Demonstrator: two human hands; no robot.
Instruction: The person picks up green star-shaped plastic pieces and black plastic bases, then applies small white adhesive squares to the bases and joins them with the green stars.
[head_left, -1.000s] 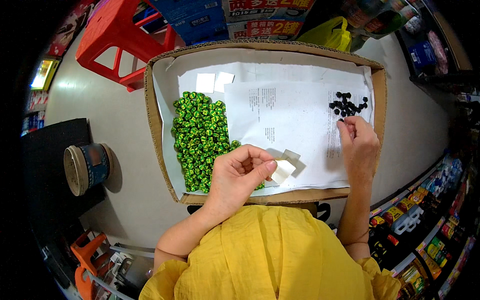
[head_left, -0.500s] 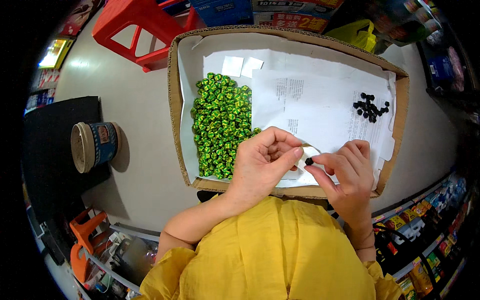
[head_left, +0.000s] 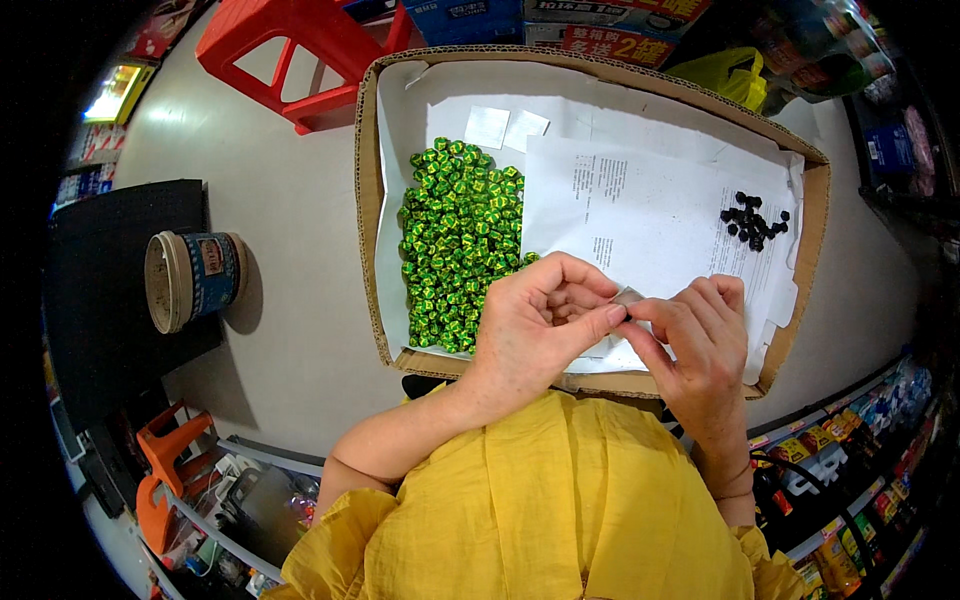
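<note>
Over the near edge of a shallow cardboard box [head_left: 368,215], my two hands meet. My left hand [head_left: 530,318] pinches a small foil wrapper [head_left: 626,296] between thumb and fingertips. The fingertips of my right hand [head_left: 700,338] press a small black ball [head_left: 628,316] against that wrapper; fingers mostly hide the ball. Left of my hands lies a heap of balls in shiny green and gold wrappers [head_left: 460,235]. Several loose black balls [head_left: 752,222] sit on printed paper [head_left: 660,215] at the box's right. Two flat foil squares [head_left: 487,127] rest near the far side.
A red plastic stool [head_left: 290,60] stands past the box's far left corner. To the left, a round tub [head_left: 200,280] is beside a black mat [head_left: 110,300]. Printed cartons [head_left: 610,25] and a yellow bag [head_left: 725,75] are behind the box. Shelves of packaged goods [head_left: 840,480] line the lower right.
My right fingertips have moved in against my left thumb, and the black ball is now mostly covered. The wrapper has folded up around it. The whole view has shifted slightly.
</note>
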